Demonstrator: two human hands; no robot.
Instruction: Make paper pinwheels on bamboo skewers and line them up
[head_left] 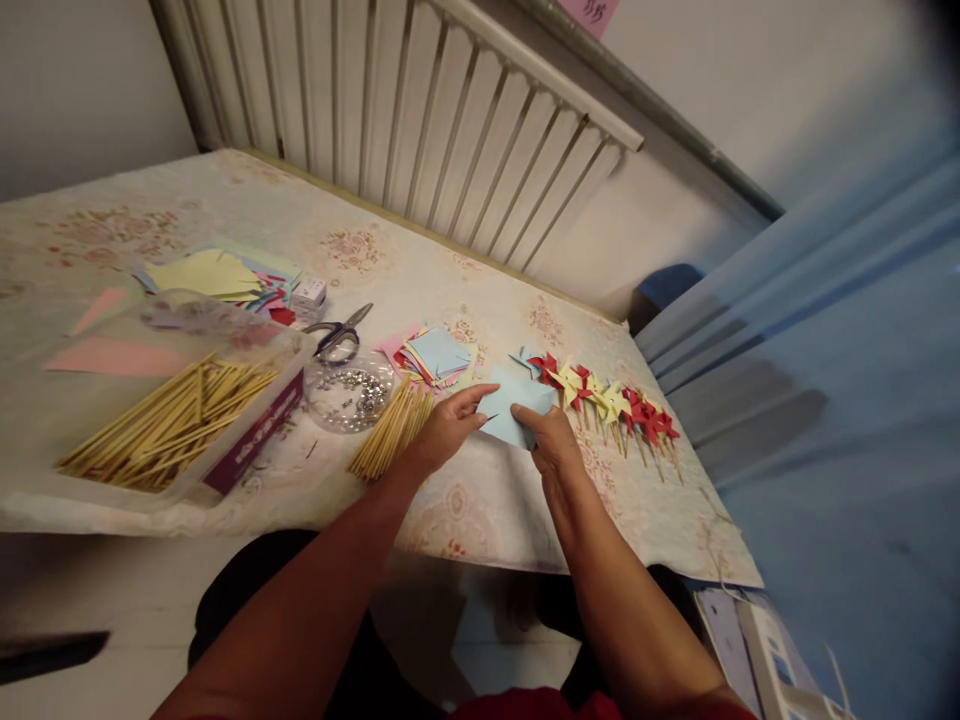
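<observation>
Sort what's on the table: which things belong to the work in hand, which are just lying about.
In hand: light blue paper square, left hand, right hand.
Lying about: scissors, loose sticks, dish of pins, finished pinwheels, paper stack.

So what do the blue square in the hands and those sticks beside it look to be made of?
The blue square, pinched by the left hand and right hand, looks like thin matte craft paper: flat, crisp-edged. The loose sticks look like bare pale wood or bamboo; which, I cannot tell.
</observation>
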